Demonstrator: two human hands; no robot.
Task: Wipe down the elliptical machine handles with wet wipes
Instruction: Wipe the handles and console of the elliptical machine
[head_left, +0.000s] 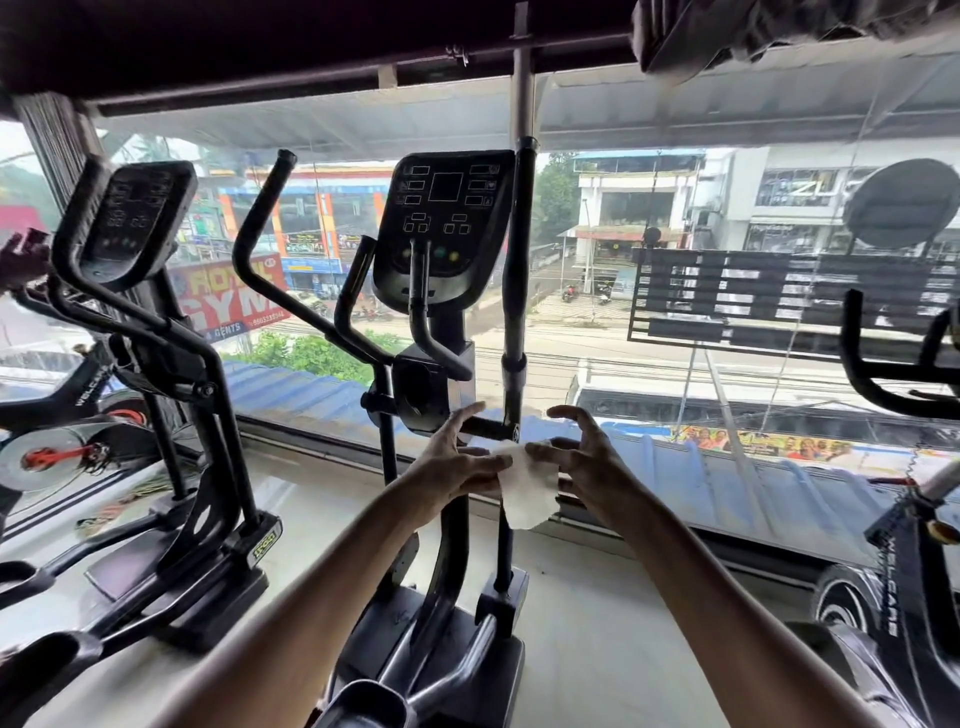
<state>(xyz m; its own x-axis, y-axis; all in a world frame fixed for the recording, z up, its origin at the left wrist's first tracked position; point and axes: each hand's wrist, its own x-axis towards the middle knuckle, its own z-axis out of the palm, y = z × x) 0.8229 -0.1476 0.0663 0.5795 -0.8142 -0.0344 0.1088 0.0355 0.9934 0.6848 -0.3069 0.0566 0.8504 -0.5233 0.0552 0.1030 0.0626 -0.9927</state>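
Your left grip (457, 457), right grip (587, 457) pinch wet wipe (527, 486), other fingers spread. Wipe clear of handles (519, 244); wiping likely pending.

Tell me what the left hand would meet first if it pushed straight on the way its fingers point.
Probably the short black crossbar at the foot of the elliptical's right handle: the left hand, pinching the wet wipe, points its upper fingers at it. Depth is unclear.
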